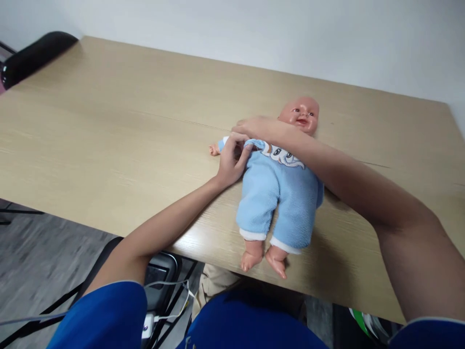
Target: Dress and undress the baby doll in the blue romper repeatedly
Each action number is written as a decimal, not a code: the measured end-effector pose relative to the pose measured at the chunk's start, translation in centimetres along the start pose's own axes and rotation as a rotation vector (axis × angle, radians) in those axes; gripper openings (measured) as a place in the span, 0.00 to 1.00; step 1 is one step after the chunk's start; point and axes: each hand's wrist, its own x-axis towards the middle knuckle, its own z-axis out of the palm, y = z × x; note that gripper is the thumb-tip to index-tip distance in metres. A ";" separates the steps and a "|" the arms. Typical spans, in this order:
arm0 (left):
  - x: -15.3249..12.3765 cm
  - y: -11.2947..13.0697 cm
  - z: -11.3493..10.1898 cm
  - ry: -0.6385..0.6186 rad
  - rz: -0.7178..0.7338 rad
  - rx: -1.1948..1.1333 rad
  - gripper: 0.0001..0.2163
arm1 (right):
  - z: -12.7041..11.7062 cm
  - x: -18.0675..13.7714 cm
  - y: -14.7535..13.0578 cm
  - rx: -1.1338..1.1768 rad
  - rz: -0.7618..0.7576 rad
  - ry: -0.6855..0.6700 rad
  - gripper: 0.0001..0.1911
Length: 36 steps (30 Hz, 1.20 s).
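Note:
A baby doll (299, 114) lies on its back on the table, head away from me and bare feet near the front edge. Its light blue fleece outfit (259, 191) has white cuffs and an animal face on the chest. My left hand (234, 157) is at the doll's side, thumb and fingers closed on the edge of the outfit by the waist. Across the doll's chest reaches my right arm; my right hand (256, 127) is bent over the doll's shoulder and sleeve, its fingertips hidden. Beyond my left fingers the doll's small hand (214, 150) sticks out of its sleeve.
The light wooden table (109, 121) runs up to a white wall (232, 29). A black chair back (39, 53) stands at the far left. Below the front edge are a black seat (160, 276) with white cables and a power strip (148, 325).

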 end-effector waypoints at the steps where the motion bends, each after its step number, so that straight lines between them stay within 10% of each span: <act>1: 0.0 0.0 0.0 -0.004 0.010 0.004 0.26 | 0.0 -0.3 -0.1 -0.103 -0.030 -0.047 0.20; 8: -0.3 0.2 -0.1 0.022 0.048 0.064 0.30 | -4.1 -6.1 -0.4 -0.060 -0.112 0.206 0.19; 16: -1.3 -1.3 0.3 0.139 0.346 0.018 0.14 | -3.3 -8.0 -0.6 0.046 -0.054 0.138 0.18; 21: -0.5 -1.8 0.7 0.197 0.033 -0.107 0.24 | -2.5 -9.2 -1.2 -0.003 -0.103 0.143 0.10; 26: 0.5 -2.9 0.9 0.123 -0.219 -0.253 0.32 | -2.6 -11.4 -0.8 0.085 -0.025 0.308 0.25; 36: 1.6 -4.0 1.0 0.124 -0.557 -0.517 0.26 | -2.5 -12.7 -2.1 0.071 0.049 0.045 0.40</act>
